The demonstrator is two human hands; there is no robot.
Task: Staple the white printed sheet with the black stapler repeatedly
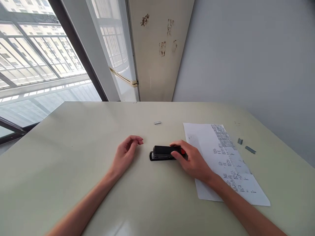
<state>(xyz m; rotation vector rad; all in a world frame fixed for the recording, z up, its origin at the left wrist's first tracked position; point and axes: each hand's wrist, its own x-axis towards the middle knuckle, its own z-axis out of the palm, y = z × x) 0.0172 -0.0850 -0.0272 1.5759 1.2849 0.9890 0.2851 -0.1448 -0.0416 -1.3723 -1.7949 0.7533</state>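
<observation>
A: Where's the stapler (162,149)?

B: Base down on the tabletop (49,157), just left of the printed sheet (203,144). The right grip (194,159) is closed around its right end, thumb on the near side, fingers over the top, with a bit of red showing there.

A: And the left grip (126,153)?

B: Slack and partly open, fingers loosely curled, left of the stapler and apart from it.

A: Can you see into the stapler?

B: Only at its left end, where a sliver of metal shows between the black upper arm and the base. Whether staples lie inside, I can't tell.

A: What about the container at the back?

B: That tall cabinet-like unit (156,73) stands past the far edge. Its glossy door (114,36), with a gold handle (124,78), looks shut, so its contents are hidden.

A: Loose bits?

B: A small grey strip (157,123) lies beyond the stapler; two darker pieces (250,149) lie right of the sheet.
</observation>
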